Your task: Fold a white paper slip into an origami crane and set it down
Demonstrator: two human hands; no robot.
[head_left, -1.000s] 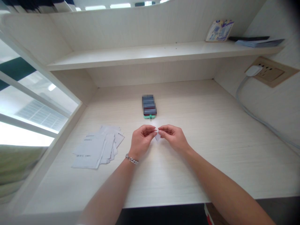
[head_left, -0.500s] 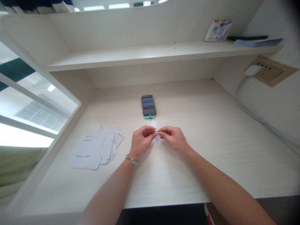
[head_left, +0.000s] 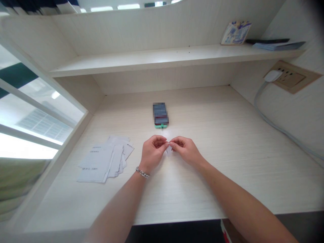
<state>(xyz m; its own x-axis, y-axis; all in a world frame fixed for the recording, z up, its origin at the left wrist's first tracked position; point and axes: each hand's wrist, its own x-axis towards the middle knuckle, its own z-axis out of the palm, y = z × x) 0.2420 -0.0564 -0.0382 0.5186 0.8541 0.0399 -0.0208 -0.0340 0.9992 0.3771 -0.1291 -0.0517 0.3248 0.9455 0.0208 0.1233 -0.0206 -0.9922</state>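
Observation:
A small folded piece of white paper (head_left: pixel 168 152) is pinched between my two hands over the middle of the desk. My left hand (head_left: pixel 155 148), with a silver chain bracelet (head_left: pixel 143 172) on its wrist, is closed on the paper's left side. From the right, my right hand (head_left: pixel 186 148) grips it between thumb and forefinger, its fingertips almost meeting the left ones. Much of the paper is hidden by the fingers, so its exact shape cannot be made out. Left of my hands lies a loose pile of white paper sheets (head_left: pixel 97 163) with some printed text.
Beyond my hands a phone (head_left: pixel 160 114), its screen blurred, lies on the desk (head_left: pixel 215 121) with a green edge towards me. A shelf (head_left: pixel 141 62) runs above, bearing a small printed packet (head_left: pixel 236 33). A cable hangs from the wall socket (head_left: pixel 293 77) at right.
My right hand has shifted slightly left, and its fingertips are closer to those of my left hand. The paper between them has moved a little to the left.

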